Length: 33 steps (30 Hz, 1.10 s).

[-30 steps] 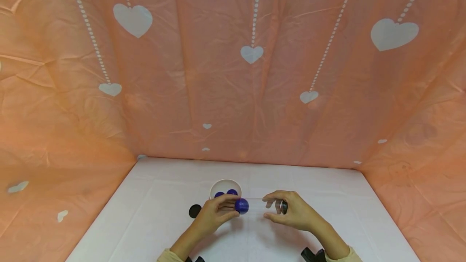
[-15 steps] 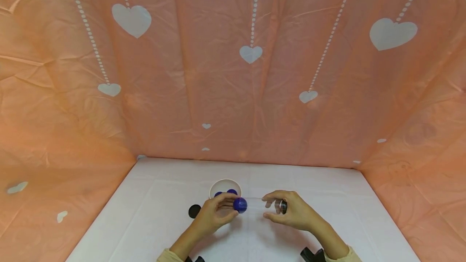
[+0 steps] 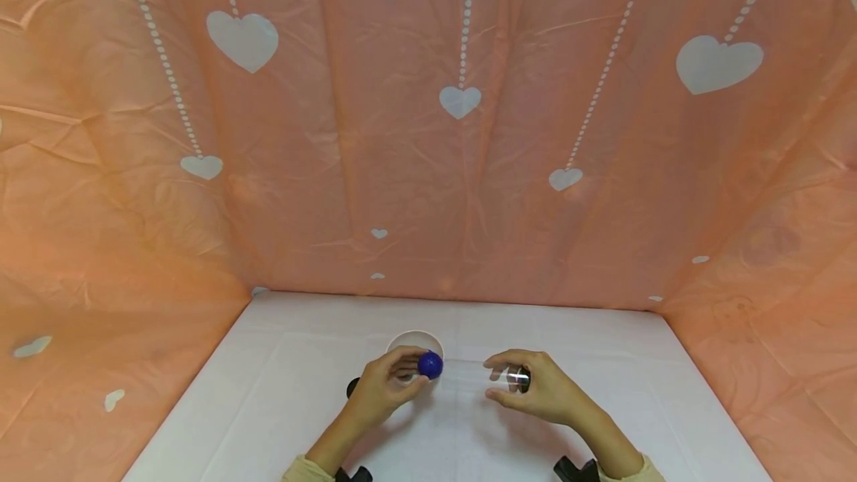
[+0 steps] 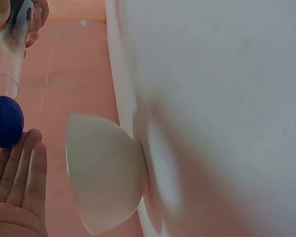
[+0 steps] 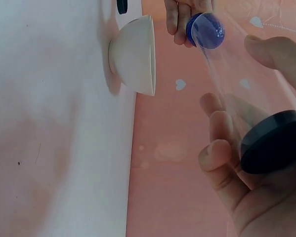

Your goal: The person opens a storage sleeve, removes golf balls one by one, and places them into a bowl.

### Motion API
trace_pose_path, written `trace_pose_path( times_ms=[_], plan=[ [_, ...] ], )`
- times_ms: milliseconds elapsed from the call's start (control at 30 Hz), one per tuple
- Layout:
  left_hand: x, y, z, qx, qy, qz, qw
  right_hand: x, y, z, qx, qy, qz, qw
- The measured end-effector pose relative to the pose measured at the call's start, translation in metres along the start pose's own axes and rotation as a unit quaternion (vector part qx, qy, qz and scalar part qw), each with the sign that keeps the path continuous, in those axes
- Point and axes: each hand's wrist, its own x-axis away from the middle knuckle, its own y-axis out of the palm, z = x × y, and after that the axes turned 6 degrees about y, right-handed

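My left hand (image 3: pixel 384 390) pinches a blue ball (image 3: pixel 431 364) between thumb and fingertips. In the left wrist view the ball (image 4: pixel 7 123) sits right at the open rim of a clear tube (image 4: pixel 5 59). My right hand (image 3: pixel 545 390) grips that tube near its far end, fingers and thumb curled round it. A black cap (image 5: pixel 271 143) closes the end by the right palm. The tube lies roughly level above the table, its open mouth toward the left hand. No ball shows inside it.
A white bowl (image 4: pixel 103 173) stands on the white table (image 3: pixel 576 341) behind the left hand, its inside mostly hidden by that hand. A black disc (image 3: pixel 352 387) lies left of it, partly covered. Orange sheeting with pale hearts (image 3: pixel 459 103) walls the table.
My left hand has drawn the blue ball left and slightly away from me, off the tube's end. It now covers the balls seen earlier in the bowl. The right hand stays nearly still.
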Motion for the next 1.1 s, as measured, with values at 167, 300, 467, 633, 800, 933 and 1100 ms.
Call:
trace_pose_path(
  times_ms=[167, 300, 467, 633, 800, 933, 1100],
  plan=[
    [-0.0018, -0.0026, 0.0003, -0.012, -0.008, 0.015, 0.9998, 0.0001, 0.0002, 0.0019, 0.002, -0.007, 0.007, 0.9999],
    [-0.0035, -0.0047, 0.0000, -0.017, -0.025, 0.021, 0.9993, 0.0006, 0.0000, 0.0035, 0.004, -0.005, 0.008, 0.9999],
    [-0.0046, -0.0062, -0.0017, -0.059, -0.035, 0.023, 0.9974, 0.0012, -0.0004, 0.0037, -0.001, 0.003, 0.007, 1.0000],
    [-0.0054, -0.0070, -0.0021, -0.098, -0.031, 0.017, 0.9946, 0.0014, 0.0000, 0.0039, 0.008, 0.004, 0.013, 0.9999],
    [-0.0059, -0.0075, -0.0035, -0.129, -0.014, 0.005, 0.9915, 0.0015, 0.0004, 0.0045, 0.017, 0.005, 0.021, 0.9996],
    [-0.0059, -0.0081, -0.0045, -0.149, 0.000, -0.003, 0.9888, 0.0020, 0.0013, 0.0059, 0.013, -0.007, 0.029, 0.9995],
    [-0.0063, -0.0081, -0.0054, -0.158, 0.008, -0.013, 0.9874, 0.0031, 0.0033, 0.0077, 0.013, -0.018, 0.037, 0.9991]
  ],
)
